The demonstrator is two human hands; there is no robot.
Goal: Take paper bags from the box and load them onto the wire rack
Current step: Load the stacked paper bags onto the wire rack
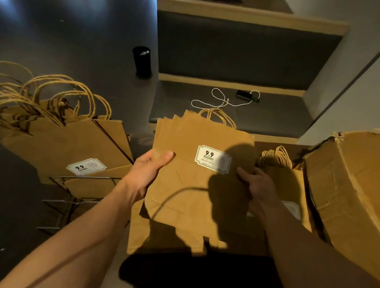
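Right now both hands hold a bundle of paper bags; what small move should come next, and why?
Probably swing the bundle of paper bags leftward toward the wire rack. The left hand and right hand already grip its two sides, it is out of the cardboard box, and the earlier bags lie on the rack to the left.

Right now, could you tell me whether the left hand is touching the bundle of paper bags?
Touching. The head view shows the left hand gripping the left edge of the bundle of paper bags, thumb lying on top of it.

bags (192,192): matt kraft paper | box (359,190): rough cardboard | rack (78,177): metal wire
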